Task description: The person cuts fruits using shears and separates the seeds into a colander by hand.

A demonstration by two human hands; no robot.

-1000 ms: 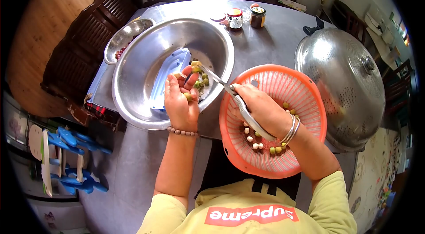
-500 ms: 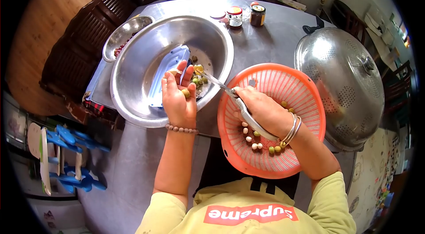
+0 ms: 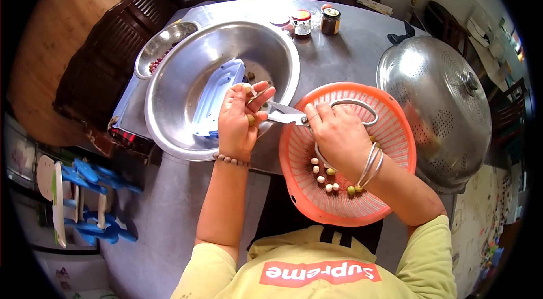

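My left hand (image 3: 235, 129) is over the near side of the large steel basin (image 3: 198, 56), palm up with fingers curled. A pale piece (image 3: 247, 89) is pinched at its thumb and fingertips, and a small round green seed (image 3: 250, 120) rests in the palm. My right hand (image 3: 342, 143) grips metal scissors (image 3: 291, 117), whose blades point left to my left hand's fingers. Beneath the right hand stands an orange plastic colander (image 3: 404, 155), with white peeled seeds (image 3: 328, 187) and green ones (image 3: 351, 190) inside. A light-blue plastic tray (image 3: 218, 95) lies tilted in the basin.
A smaller steel bowl (image 3: 148, 53) with dark red bits sits left of the basin. Behind are a red-lidded jar (image 3: 301, 25) and a dark jar (image 3: 330, 21). A perforated steel dome lid (image 3: 447, 107) stands at right. A blue stool (image 3: 93, 197) is at lower left.
The scissors have drawn back and rotated, their blades now leaving the basin's middle. My left hand has shifted slightly right, its fingers curling more. The green seed at the blade tips no longer shows there.
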